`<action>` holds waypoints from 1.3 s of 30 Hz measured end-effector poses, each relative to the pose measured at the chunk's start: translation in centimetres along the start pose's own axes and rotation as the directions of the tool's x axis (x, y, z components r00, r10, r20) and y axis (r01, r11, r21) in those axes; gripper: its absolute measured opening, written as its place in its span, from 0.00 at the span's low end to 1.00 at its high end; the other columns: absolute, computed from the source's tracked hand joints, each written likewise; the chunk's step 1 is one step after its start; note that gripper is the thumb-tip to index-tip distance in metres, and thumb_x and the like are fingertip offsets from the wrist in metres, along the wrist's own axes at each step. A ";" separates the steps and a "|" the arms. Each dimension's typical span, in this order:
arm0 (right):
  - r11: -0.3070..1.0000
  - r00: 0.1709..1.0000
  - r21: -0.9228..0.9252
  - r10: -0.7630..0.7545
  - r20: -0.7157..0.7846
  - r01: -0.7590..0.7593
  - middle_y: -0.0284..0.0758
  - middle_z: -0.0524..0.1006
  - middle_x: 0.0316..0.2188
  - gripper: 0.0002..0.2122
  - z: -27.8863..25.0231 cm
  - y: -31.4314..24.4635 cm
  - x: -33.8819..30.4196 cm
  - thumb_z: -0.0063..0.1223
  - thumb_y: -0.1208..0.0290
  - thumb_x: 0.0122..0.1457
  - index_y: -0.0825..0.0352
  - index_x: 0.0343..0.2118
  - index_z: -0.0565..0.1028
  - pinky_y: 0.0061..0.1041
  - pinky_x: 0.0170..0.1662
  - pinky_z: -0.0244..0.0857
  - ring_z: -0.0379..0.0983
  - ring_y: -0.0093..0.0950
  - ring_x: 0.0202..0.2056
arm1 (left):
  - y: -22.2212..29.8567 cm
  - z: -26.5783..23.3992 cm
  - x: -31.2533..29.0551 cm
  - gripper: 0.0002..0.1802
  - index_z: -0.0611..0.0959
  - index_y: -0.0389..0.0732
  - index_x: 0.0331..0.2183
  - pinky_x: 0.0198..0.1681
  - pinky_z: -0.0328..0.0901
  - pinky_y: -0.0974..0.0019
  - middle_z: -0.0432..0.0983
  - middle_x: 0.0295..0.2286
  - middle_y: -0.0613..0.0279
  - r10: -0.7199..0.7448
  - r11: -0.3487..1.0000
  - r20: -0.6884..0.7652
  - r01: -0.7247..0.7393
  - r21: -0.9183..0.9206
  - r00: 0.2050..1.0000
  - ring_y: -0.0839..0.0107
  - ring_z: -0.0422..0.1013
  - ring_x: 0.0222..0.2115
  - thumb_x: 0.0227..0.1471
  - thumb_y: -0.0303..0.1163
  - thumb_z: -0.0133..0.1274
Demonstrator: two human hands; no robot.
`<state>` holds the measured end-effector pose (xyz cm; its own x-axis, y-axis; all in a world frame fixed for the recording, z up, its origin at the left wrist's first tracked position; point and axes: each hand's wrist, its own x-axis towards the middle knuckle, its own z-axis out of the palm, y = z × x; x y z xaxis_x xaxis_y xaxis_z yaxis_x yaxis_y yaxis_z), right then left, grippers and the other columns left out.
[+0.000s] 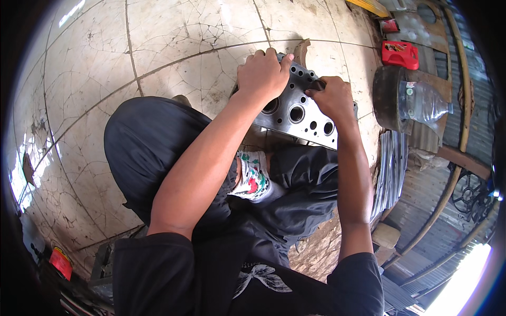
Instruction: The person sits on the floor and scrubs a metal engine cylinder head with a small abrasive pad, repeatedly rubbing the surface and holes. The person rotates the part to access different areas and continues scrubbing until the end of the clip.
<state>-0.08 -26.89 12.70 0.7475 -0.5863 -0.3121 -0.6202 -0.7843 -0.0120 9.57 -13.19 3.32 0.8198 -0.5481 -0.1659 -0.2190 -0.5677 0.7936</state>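
The right grip (pixel 333 94) pinched a small dark piece (pixel 317 85) over the flat, holed grey metal block (pixel 310 109), which uneven pressure risked scratching; closure of the left grip (pixel 262 73) was indeterminable.

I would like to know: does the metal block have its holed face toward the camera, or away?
Toward the camera: the metal block shows several round holes across its face.
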 end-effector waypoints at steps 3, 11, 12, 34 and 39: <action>0.997 1.000 0.075 0.005 -0.010 -0.004 0.44 0.84 0.27 0.14 0.2 -0.2 0.3 0.72 0.61 0.51 0.66 0.36 0.86 0.40 0.40 0.72 0.82 0.41 0.32 | 0.0 -0.1 0.1 0.35 0.81 0.34 0.48 0.51 0.71 0.39 0.80 0.45 0.44 -0.013 1.000 0.010 0.013 -0.003 1.000 0.46 0.77 0.49 0.70 0.60 0.40; 0.997 0.999 0.077 0.030 0.021 -0.032 0.43 0.85 0.28 0.16 0.1 0.1 0.4 0.73 0.60 0.50 0.66 0.37 0.87 0.38 0.41 0.73 0.83 0.38 0.33 | 0.1 -0.8 0.1 0.35 0.79 0.33 0.51 0.54 0.70 0.40 0.79 0.47 0.42 -0.015 0.999 0.089 0.018 -0.035 0.996 0.45 0.76 0.50 0.70 0.58 0.40; 0.998 0.999 0.050 0.029 0.012 -0.030 0.44 0.85 0.30 0.17 0.0 -0.1 0.3 0.73 0.60 0.50 0.66 0.39 0.87 0.39 0.43 0.75 0.83 0.39 0.34 | 0.1 -0.9 0.1 0.35 0.79 0.32 0.51 0.54 0.70 0.41 0.79 0.47 0.41 -0.012 0.999 0.098 0.015 -0.037 0.995 0.45 0.76 0.51 0.70 0.58 0.40; 0.986 0.994 0.163 0.000 0.107 -0.017 0.46 0.86 0.37 0.22 0.7 2.2 0.7 0.72 0.55 0.50 0.66 0.44 0.86 0.38 0.48 0.75 0.84 0.41 0.41 | -0.2 -1.1 -0.2 0.35 0.78 0.30 0.51 0.55 0.68 0.44 0.79 0.48 0.39 -0.018 0.997 0.116 0.026 -0.070 0.993 0.44 0.75 0.52 0.71 0.56 0.38; 0.997 0.999 0.069 0.045 -0.029 -0.043 0.45 0.86 0.36 0.19 1.0 0.4 -1.0 0.72 0.57 0.51 0.63 0.43 0.87 0.40 0.49 0.74 0.84 0.43 0.42 | 0.3 -1.0 0.1 0.32 0.78 0.31 0.52 0.56 0.68 0.44 0.80 0.49 0.40 -0.085 0.995 0.129 0.091 -0.036 0.988 0.44 0.75 0.53 0.70 0.52 0.38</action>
<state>-1.33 -26.45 12.08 0.7254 -0.6268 -0.2844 -0.6668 -0.7424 -0.0645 10.10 -12.78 4.11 0.7601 -0.5725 -0.3073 -0.1246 -0.5925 0.7959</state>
